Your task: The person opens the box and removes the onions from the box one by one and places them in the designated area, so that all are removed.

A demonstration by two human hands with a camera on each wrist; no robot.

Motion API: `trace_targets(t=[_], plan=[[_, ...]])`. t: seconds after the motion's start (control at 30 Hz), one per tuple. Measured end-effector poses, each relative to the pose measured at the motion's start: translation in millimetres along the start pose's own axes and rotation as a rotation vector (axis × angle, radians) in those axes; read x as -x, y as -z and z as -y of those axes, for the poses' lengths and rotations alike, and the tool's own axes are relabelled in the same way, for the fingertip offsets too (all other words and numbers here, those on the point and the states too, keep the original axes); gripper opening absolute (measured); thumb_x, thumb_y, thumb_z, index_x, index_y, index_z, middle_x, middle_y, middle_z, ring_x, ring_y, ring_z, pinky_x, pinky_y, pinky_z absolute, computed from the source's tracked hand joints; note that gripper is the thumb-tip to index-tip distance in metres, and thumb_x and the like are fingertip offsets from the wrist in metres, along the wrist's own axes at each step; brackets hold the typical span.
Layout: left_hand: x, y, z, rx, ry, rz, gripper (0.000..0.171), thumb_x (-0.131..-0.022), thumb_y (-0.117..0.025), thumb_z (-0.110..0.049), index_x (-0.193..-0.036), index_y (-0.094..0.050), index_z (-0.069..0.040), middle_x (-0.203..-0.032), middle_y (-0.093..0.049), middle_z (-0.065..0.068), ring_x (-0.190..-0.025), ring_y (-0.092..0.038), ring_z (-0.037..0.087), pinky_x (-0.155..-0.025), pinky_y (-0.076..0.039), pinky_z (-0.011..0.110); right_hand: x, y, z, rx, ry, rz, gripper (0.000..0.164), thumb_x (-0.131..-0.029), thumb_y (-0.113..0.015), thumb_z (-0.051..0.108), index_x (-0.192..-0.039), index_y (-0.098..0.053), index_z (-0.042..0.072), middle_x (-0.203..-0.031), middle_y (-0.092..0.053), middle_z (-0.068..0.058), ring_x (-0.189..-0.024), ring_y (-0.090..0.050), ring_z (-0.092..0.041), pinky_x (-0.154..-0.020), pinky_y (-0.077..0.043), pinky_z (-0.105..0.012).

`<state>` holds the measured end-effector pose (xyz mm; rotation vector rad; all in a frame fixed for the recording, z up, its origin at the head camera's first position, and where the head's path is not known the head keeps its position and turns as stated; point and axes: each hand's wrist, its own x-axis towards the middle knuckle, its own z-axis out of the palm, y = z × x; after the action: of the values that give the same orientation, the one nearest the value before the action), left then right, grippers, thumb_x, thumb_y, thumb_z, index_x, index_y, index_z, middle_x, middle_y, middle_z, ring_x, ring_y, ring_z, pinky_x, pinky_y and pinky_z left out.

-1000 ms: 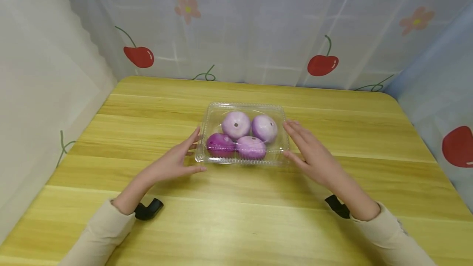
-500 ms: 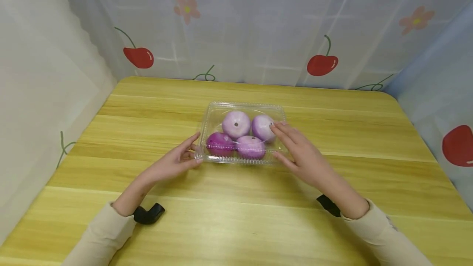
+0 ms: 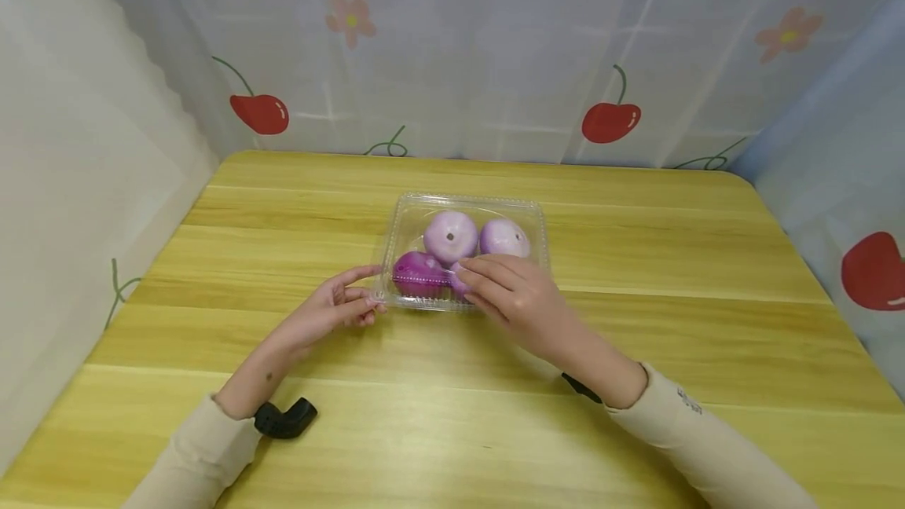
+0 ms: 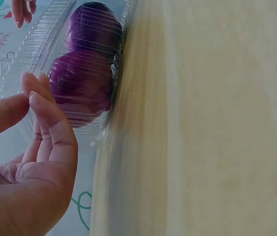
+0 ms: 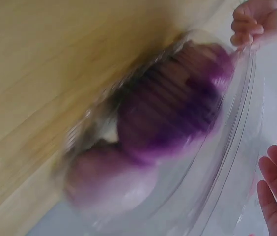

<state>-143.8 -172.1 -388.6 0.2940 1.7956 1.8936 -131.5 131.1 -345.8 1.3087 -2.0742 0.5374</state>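
Note:
A clear plastic clamshell box (image 3: 468,199) with its lid down sits on the table, holding several purple onions. One onion (image 3: 417,273) at the front left is darker than the pale onion (image 3: 451,236) behind it. My left hand (image 3: 331,311) pinches the box's front left corner between thumb and fingers, as the left wrist view confirms. Over the front right of the lid is my right hand (image 3: 525,306), fingers extended, hiding part of the front right onion. In the right wrist view, the right hand's fingers (image 5: 276,172) look relaxed and apart from the rim.
The wooden table (image 3: 396,430) extends around the box on all sides. A cherry-print curtain (image 3: 467,53) hangs behind the table, with cloth at both sides too. A black strap piece (image 3: 286,419) is at the left wrist.
My left thumb has closed on the box's front left corner. The right hand has moved left from the box's right edge to above its front. The box stays in place.

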Motion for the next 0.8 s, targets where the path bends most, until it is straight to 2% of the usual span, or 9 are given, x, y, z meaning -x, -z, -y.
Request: trace_targets(t=[0.1,0.23,0.4,0.6,0.8], plan=[[0.6,-0.4,0.3,0.013,0.012,-0.014,0.051,-0.095,-0.052,-0.002,-0.141,-0.03,0.002,-0.095,-0.066,0.01,-0.075,-0.061,0.013,-0.074,-0.053,0.028,-8.9,-10.3,8.2,0.034,0.061,-0.018,0.021,-0.088,-0.063,0.006,-0.107,-0.068,-0.002,-0.107,-0.065,-0.011,-0.1,-0.06,-0.025,-0.095,-0.044,-0.032],[0.4,-0.8,0.8,0.025,0.014,-0.017,0.035,-0.094,-0.052,-0.001,-0.126,-0.04,0.003,-0.092,-0.066,0.011,-0.073,-0.06,0.012,-0.071,-0.053,0.027,-18.0,-24.6,18.0,0.062,0.101,-0.01,0.022,-0.083,-0.066,0.003,-0.105,-0.069,0.0,-0.104,-0.066,-0.007,-0.097,-0.059,-0.021,-0.092,-0.045,-0.027],[0.3,-0.2,1.6,0.057,0.025,-0.004,0.019,-0.094,-0.052,-0.002,-0.112,-0.046,-0.002,-0.089,-0.068,0.011,-0.071,-0.06,0.011,-0.069,-0.053,0.024,-26.7,-41.1,26.8,0.098,0.138,0.016,0.02,-0.083,-0.065,0.001,-0.103,-0.069,0.002,-0.099,-0.065,-0.004,-0.093,-0.059,-0.017,-0.088,-0.046,-0.023],[0.0,0.6,4.1,0.08,0.02,0.008,0.008,-0.095,-0.053,-0.005,-0.101,-0.049,-0.002,-0.09,-0.068,0.012,-0.071,-0.061,0.012,-0.069,-0.053,0.024,-33.4,-56.5,32.9,0.112,0.116,0.011,0.016,-0.083,-0.064,0.001,-0.096,-0.072,0.004,-0.091,-0.065,-0.003,-0.086,-0.059,-0.016,-0.08,-0.049,-0.022],[0.4,1.7,5.5,0.091,0.011,-0.01,0.007,-0.094,-0.053,-0.004,-0.1,-0.052,0.0,-0.093,-0.067,0.014,-0.072,-0.06,0.012,-0.068,-0.052,0.022,-37.1,-64.6,36.9,0.192,0.098,0.039,0.011,-0.084,-0.064,0.004,-0.091,-0.073,0.005,-0.087,-0.063,-0.002,-0.08,-0.058,-0.015,-0.072,-0.048,-0.021]])
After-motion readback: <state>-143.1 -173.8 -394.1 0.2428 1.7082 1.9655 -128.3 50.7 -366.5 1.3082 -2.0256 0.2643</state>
